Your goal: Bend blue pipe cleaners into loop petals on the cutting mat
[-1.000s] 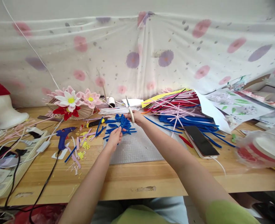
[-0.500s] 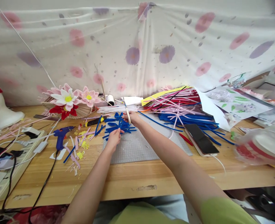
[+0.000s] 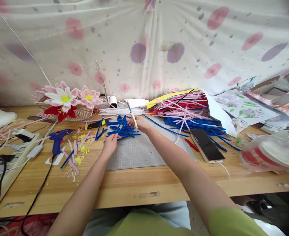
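Note:
My right hand [image 3: 139, 124] is closed around the white handles of a pair of scissors [image 3: 134, 120], whose blades point up and away from me. To its left, my left hand [image 3: 111, 143] pinches a blue pipe cleaner [image 3: 119, 128] with its fingertips. Several more cut blue pipe cleaners [image 3: 128, 134] lie in a loose pile behind and between the hands. Under them spreads a grey cutting mat [image 3: 139, 154]. Where the left fingers meet the pile, single stems are hard to tell apart.
A blue glue gun [image 3: 58, 140] and scattered pink and yellow scraps lie at left, near a power strip [image 3: 14, 170]. Pipe-cleaner flowers [image 3: 63, 98] stand behind. At right are a blue pipe-cleaner bundle [image 3: 195, 124], a phone [image 3: 207, 144] and a bagged tub [image 3: 272, 152].
The view has tilted down and shifted slightly. My left hand has drawn away to the left from the right hand, still pinching the blue stem. The scissors stay in my right hand.

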`<state>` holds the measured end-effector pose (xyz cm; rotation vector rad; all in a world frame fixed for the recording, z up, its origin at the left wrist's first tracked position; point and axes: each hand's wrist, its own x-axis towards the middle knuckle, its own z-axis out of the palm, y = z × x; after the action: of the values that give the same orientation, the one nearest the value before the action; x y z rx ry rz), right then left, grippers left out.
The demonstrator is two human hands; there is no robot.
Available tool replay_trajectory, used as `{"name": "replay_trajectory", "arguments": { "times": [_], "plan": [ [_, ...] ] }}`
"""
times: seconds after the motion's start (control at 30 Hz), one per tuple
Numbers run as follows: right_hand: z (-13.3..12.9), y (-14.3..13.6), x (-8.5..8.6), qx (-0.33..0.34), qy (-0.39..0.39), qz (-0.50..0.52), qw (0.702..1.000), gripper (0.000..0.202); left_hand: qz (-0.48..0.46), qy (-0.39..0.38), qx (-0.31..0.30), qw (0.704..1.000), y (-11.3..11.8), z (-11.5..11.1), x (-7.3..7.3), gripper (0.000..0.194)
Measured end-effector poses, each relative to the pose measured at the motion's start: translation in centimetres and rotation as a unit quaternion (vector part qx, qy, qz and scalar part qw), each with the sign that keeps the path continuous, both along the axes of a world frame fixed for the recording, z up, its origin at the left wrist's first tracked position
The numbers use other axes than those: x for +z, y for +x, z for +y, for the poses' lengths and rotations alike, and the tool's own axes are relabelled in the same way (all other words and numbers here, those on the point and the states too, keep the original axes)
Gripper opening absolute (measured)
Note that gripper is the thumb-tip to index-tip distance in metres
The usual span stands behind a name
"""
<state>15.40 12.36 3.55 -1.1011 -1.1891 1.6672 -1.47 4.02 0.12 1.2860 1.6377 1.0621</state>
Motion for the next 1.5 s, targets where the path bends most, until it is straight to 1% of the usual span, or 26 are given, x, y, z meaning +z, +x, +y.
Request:
{"name": "replay_trajectory", "arguments": {
  "times": [0.07,0.1,0.17,0.2,0.23,0.3,0.37,0.5,0.6,0.77,0.83,1.0,1.13,1.23,1.33,1.4,1.47,1.5],
  "plan": [
    [-0.4,0.9,0.2,0.082,-0.028,0.042,0.995,0.037,0.111,0.023,0.013,0.994,-0.9,0.3,0.0,0.028],
    [-0.7,1.3,0.3,0.146,-0.052,0.058,0.986,0.044,0.160,0.026,0.018,0.987,-1.3,0.5,0.0,0.028],
    [-1.5,1.8,0.5,0.261,-0.111,0.076,0.956,0.059,0.233,0.025,0.030,0.972,-1.6,0.7,0.2,0.030],
    [-1.8,1.9,0.6,0.306,-0.141,0.083,0.938,0.064,0.256,0.023,0.035,0.966,-1.7,0.8,0.3,0.031],
    [-2.2,1.9,0.6,0.338,-0.167,0.090,0.922,0.068,0.273,0.020,0.041,0.961,-1.6,0.8,0.4,0.033],
    [-2.8,1.6,0.4,0.371,-0.208,0.103,0.899,0.074,0.292,0.018,0.048,0.955,-1.4,0.9,0.6,0.035],
    [-3.1,1.1,0.1,0.368,-0.233,0.118,0.892,0.077,0.301,0.024,0.048,0.952,-1.1,0.7,0.8,0.036],
    [-3.3,0.1,-0.7,0.325,-0.260,0.152,0.897,0.076,0.329,0.040,0.025,0.943,-0.6,0.2,0.9,0.036],
    [-3.3,-0.2,-0.9,0.303,-0.267,0.171,0.899,0.075,0.350,0.044,0.003,0.936,-0.3,-0.2,0.9,0.034],
    [-3.1,-0.2,-0.6,0.266,-0.224,0.216,0.913,0.078,0.368,0.041,-0.017,0.929,0.2,-0.7,0.8,0.032],
    [-3.1,-0.1,-0.6,0.253,-0.214,0.219,0.918,0.079,0.368,0.045,-0.021,0.928,0.3,-0.8,0.7,0.032],
    [-3.2,-0.2,-1.1,0.233,-0.220,0.207,0.924,0.082,0.379,0.051,-0.035,0.923,0.3,-1.1,0.4,0.031],
    [-3.4,-0.5,-1.2,0.225,-0.213,0.220,0.925,0.084,0.384,0.044,-0.037,0.921,0.3,-1.2,0.3,0.031],
    [-3.7,-0.8,-1.2,0.221,-0.202,0.221,0.928,0.082,0.380,0.052,-0.037,0.923,0.2,-1.1,0.4,0.030],
    [-3.7,-1.0,-1.3,0.213,-0.203,0.197,0.935,0.077,0.367,0.062,-0.035,0.927,0.0,-1.1,0.2,0.031],
    [-3.5,-0.8,-1.4,0.189,-0.193,0.192,0.944,0.074,0.359,0.062,-0.033,0.931,-0.2,-1.3,-0.2,0.032],
    [-3.1,-0.1,-1.2,0.143,-0.162,0.197,0.956,0.070,0.358,0.053,-0.027,0.932,-0.4,-1.6,-0.6,0.033],
    [-2.9,0.5,-1.0,0.133,-0.143,0.189,0.962,0.069,0.359,0.048,-0.023,0.932,-0.5,-1.7,-0.7,0.033]
  ]
}}
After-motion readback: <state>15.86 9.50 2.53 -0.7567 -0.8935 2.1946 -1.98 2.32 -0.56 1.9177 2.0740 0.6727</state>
